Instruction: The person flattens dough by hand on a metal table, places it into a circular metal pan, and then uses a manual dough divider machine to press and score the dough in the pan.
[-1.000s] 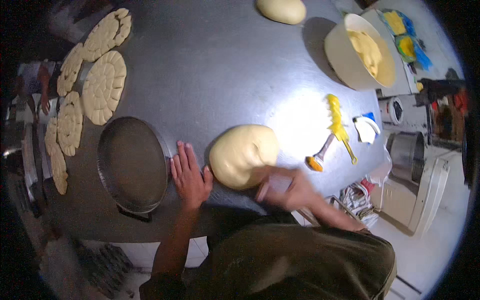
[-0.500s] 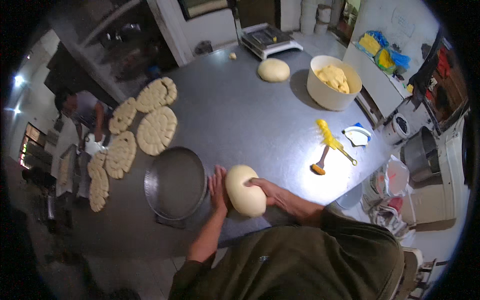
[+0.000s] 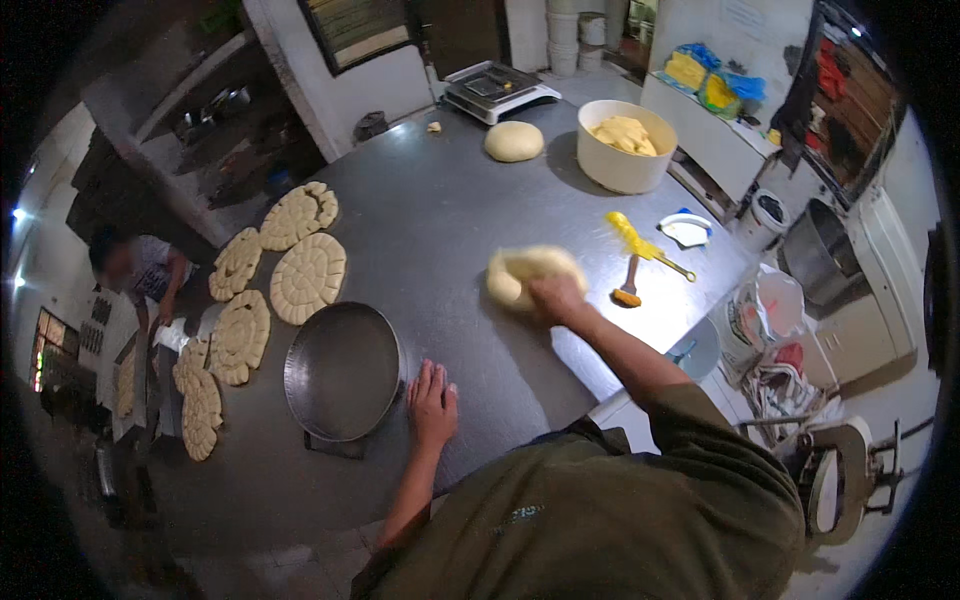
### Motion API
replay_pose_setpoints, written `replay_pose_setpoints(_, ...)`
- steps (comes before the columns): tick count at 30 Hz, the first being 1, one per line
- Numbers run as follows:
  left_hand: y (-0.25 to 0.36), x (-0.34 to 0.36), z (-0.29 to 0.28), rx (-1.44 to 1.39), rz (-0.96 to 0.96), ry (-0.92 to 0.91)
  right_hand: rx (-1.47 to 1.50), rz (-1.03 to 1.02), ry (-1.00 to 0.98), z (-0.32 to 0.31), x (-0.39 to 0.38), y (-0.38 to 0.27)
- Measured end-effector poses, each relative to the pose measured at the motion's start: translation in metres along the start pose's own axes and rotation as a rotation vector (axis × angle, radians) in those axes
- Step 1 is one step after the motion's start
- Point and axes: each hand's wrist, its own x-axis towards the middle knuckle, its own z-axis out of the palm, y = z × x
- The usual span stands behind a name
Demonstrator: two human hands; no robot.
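Note:
My right hand [image 3: 558,298] is out over the metal table with its fingers pressed into a pale ball of dough [image 3: 525,268]. The dough is blurred by motion, and a fold or dent shows in its surface. Flat on the table near me lies my left hand [image 3: 432,402], fingers stretched out and holding nothing. Just left of that hand stands a round metal pan [image 3: 345,372] with nothing inside. To the right of the dough are a brush with a dark handle [image 3: 630,285] and a yellow-smeared utensil [image 3: 632,238].
Several flat, scored dough rounds [image 3: 308,278] lie along the table's left side. Toward the back are a second dough ball [image 3: 514,142], a scale [image 3: 497,92] and a white tub [image 3: 622,172] of yellow mass. A white-and-blue scraper [image 3: 686,228] lies at right. Another person [image 3: 150,268] works at far left.
The dough went from between both hands near me to farther right and away, under my right hand. My left hand let go of it and now rests on the table.

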Motion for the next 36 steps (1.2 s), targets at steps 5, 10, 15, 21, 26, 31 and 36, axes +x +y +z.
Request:
replay_pose_setpoints(5,-0.019,0.006,0.000,-0.625,-0.394,-0.079,1.083,0.244,-0.237,-0.074,0.020,-0.026)
replay_pose_setpoints(10,0.076,0.089,-0.021,-1.440,-0.339,-0.130,1.896,0.323,-0.395,-0.122,-0.009,-0.054)
replay_pose_setpoints(15,0.023,0.076,-0.030,-0.744,-0.401,-0.152,0.213,0.422,0.092,-0.089,-0.043,-0.029)
replay_pose_setpoints(21,0.084,0.163,-0.049,0.001,0.209,-0.072,0.311,-0.064,0.357,-0.043,0.008,-0.123)
replay_pose_setpoints(26,0.091,0.059,0.020,0.214,0.102,-0.583,0.776,-0.299,0.057,0.016,-0.102,-0.155)
replay_pose_setpoints(31,0.053,0.132,0.036,0.296,0.107,-0.439,0.622,-0.265,-0.012,0.059,0.005,-0.131)
replay_pose_setpoints(36,0.089,0.083,0.023,0.389,0.033,-0.759,0.708,-0.329,-0.034,0.033,-0.067,-0.147)
